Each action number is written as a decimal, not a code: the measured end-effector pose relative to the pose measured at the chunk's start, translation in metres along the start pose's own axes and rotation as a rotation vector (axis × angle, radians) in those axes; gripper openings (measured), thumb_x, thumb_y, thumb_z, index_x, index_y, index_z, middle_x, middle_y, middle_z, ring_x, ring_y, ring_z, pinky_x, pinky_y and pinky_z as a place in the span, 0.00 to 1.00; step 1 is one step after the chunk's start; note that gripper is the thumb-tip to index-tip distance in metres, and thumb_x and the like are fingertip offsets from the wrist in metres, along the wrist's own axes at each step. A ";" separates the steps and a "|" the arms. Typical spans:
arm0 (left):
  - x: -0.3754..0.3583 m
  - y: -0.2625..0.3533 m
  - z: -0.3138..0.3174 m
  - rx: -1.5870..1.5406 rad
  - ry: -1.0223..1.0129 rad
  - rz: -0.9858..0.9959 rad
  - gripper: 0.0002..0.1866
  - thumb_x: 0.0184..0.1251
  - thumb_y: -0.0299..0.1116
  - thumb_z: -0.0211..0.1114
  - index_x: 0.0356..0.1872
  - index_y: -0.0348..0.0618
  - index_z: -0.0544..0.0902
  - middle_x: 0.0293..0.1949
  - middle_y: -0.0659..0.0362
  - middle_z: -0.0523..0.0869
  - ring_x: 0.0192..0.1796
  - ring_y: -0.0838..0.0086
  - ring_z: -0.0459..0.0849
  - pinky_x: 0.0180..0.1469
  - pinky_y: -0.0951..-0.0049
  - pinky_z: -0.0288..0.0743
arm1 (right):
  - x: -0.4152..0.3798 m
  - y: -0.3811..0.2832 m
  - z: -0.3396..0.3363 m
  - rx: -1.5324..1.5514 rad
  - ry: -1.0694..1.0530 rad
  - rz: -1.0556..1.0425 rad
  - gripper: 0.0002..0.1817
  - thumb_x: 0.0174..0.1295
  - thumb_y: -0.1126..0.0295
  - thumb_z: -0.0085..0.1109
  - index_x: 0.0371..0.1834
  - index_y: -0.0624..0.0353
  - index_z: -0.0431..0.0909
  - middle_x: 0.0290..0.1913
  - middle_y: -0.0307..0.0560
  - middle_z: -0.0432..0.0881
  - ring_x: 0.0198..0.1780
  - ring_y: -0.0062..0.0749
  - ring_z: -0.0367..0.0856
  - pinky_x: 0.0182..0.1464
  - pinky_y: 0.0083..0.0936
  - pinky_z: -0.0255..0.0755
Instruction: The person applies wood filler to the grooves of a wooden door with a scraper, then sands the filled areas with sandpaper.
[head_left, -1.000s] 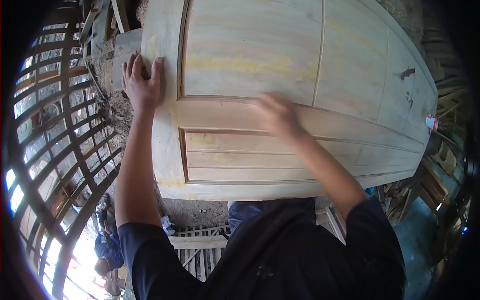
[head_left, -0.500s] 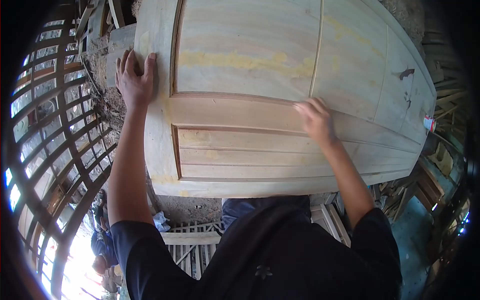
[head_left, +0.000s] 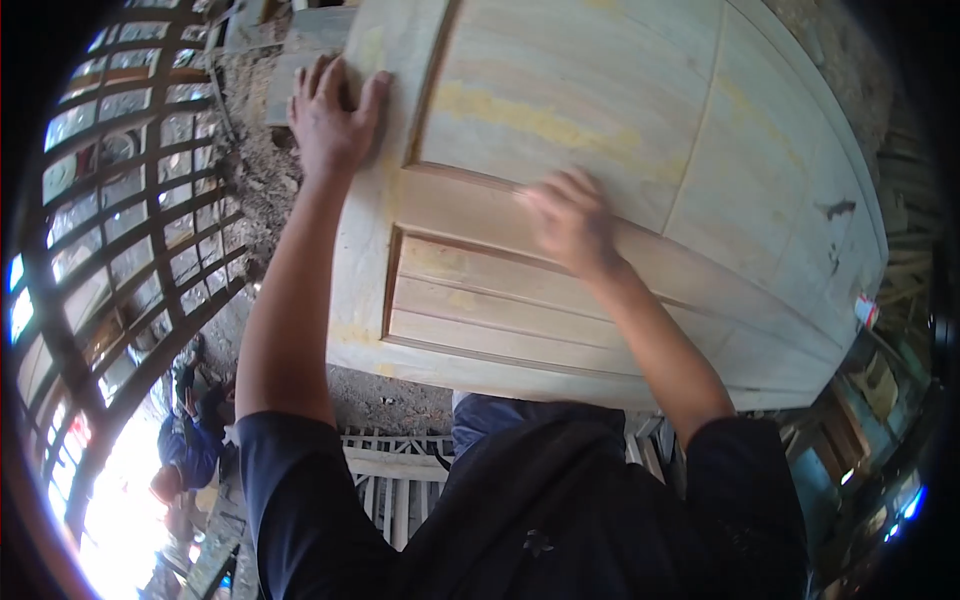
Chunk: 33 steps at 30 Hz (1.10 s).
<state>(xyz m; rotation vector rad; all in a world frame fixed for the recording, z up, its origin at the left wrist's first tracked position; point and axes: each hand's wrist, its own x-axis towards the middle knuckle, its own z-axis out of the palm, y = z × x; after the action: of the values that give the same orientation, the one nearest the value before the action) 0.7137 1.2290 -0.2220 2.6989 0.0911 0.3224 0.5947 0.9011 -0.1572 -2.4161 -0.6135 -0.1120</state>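
A pale wooden panel door (head_left: pixel 560 140) with yellow filler patches and recessed panels lies in front of me. My left hand (head_left: pixel 338 125) rests at its left edge, thumb toward the frame piece and fingers spread out past the edge. My right hand (head_left: pixel 570 215) is over the crosspiece between the large upper panel and the narrow slatted panel (head_left: pixel 480 295). Its fingers are curled together against the wood and a little blurred. Whatever they may hold is hidden under them.
A wooden lattice (head_left: pixel 140 200) stands at the left, with another person (head_left: pixel 185 450) beyond it. A small red and white container (head_left: pixel 865 310) sits by the door's right end. Slatted wood (head_left: pixel 395 480) lies below, and scrap timber is piled at the right.
My right hand has moved left along the crosspiece, still curled. The view has shifted and turned, so the door appears farther right and more tilted. My left hand stays at the door's edge.
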 end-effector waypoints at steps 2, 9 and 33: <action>-0.003 0.006 -0.004 -0.005 -0.001 -0.027 0.43 0.69 0.73 0.64 0.71 0.46 0.82 0.79 0.50 0.74 0.85 0.48 0.61 0.85 0.42 0.48 | 0.052 -0.020 0.049 0.168 -0.043 -0.092 0.08 0.56 0.79 0.68 0.37 0.55 0.88 0.34 0.46 0.82 0.41 0.46 0.82 0.46 0.41 0.78; -0.003 0.011 -0.005 0.011 0.013 -0.054 0.43 0.69 0.71 0.66 0.72 0.46 0.82 0.80 0.49 0.74 0.86 0.49 0.61 0.85 0.46 0.50 | 0.015 0.003 0.009 0.036 -0.088 0.032 0.10 0.60 0.80 0.68 0.42 0.55 0.91 0.36 0.48 0.86 0.43 0.49 0.84 0.45 0.44 0.81; -0.003 0.023 -0.018 -0.067 -0.014 -0.089 0.40 0.72 0.66 0.65 0.73 0.44 0.80 0.80 0.47 0.71 0.87 0.47 0.57 0.87 0.43 0.47 | 0.041 -0.028 0.036 -0.080 -0.139 -0.121 0.15 0.55 0.84 0.63 0.46 0.59 0.84 0.39 0.48 0.81 0.44 0.46 0.84 0.46 0.40 0.83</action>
<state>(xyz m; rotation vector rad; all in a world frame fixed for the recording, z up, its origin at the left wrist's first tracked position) 0.7069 1.2145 -0.1974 2.6207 0.1926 0.2744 0.6153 0.9589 -0.1610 -2.4781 -0.8327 -0.0194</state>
